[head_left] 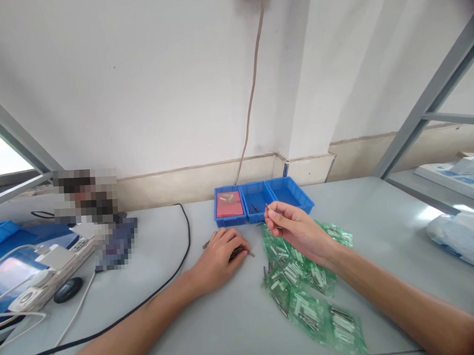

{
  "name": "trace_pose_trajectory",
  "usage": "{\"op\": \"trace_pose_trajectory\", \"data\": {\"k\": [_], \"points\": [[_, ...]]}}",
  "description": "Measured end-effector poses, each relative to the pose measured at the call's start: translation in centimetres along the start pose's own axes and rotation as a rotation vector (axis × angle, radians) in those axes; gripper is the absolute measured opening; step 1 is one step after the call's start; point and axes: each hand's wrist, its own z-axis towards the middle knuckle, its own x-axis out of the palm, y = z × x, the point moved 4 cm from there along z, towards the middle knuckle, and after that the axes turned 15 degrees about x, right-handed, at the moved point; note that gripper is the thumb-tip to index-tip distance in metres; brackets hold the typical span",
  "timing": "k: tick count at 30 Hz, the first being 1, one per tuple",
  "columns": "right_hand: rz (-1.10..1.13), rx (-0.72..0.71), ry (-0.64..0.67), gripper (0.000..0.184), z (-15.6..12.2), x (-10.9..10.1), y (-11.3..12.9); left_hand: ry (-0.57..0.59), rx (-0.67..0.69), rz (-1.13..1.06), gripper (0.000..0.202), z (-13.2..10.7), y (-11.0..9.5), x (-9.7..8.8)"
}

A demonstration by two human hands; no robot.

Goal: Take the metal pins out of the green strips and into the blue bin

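My left hand [223, 255] rests on the table with its fingers curled over a bunch of thin metal pins [237, 252]; their ends stick out on both sides. Raised just in front of the blue bins, my right hand [290, 225] pinches a small metal pin [267, 206] between thumb and fingers. Its other fingers are curled, and another pin seems to show beneath them. Below the right hand lie green plastic bags [306, 313] holding metal pins and pale strips. The middle blue bin [255, 187] contains a few loose pins.
A left blue bin [219, 221] holds pink material and a small clear bag. The right blue bin [290, 188] stands beside the middle one. A black cable [189, 229], power strip [33, 291] and mouse [68, 290] lie left; a plastic-wrapped bundle [461, 238] sits right.
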Motion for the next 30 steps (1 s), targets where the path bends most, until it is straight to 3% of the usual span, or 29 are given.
{"op": "trace_pose_trajectory", "data": {"k": [9, 16, 30], "points": [[-0.103, -0.075, -0.100, 0.035, -0.17, -0.10, 0.33, 0.008, 0.002, 0.012, 0.011, 0.05, -0.10, -0.11], [-0.144, -0.112, -0.117, 0.040, -0.08, -0.28, 0.38, 0.011, 0.009, 0.016, 0.012, 0.07, -0.07, -0.06], [-0.107, -0.089, -0.093, 0.028, 0.37, -0.86, -0.40, 0.022, -0.002, 0.016, 0.011, 0.11, -0.22, -0.13]]}}
